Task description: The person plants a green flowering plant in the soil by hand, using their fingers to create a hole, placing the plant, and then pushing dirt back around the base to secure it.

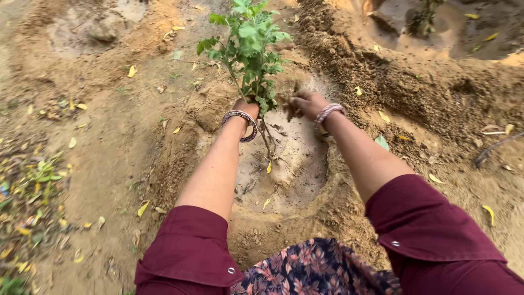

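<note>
A small green sapling (248, 49) with a thin woody stem stands in a shallow hole (289, 164) dug in sandy soil. My left hand (246, 107) is closed around the stem just below the leaves and holds it upright. My right hand (304, 104) is to the right of the stem, fingers curled and dirty, with a clump of loose soil in them. Both wrists wear bangles, and both arms have dark red sleeves. The stem's lower end reaches the pale floor of the hole.
A mound of dug-up dark soil (382, 82) runs along the right of the hole. Another small plant (426, 16) sits in a basin at the top right. Dry yellow leaves (38, 186) and weeds litter the ground on the left.
</note>
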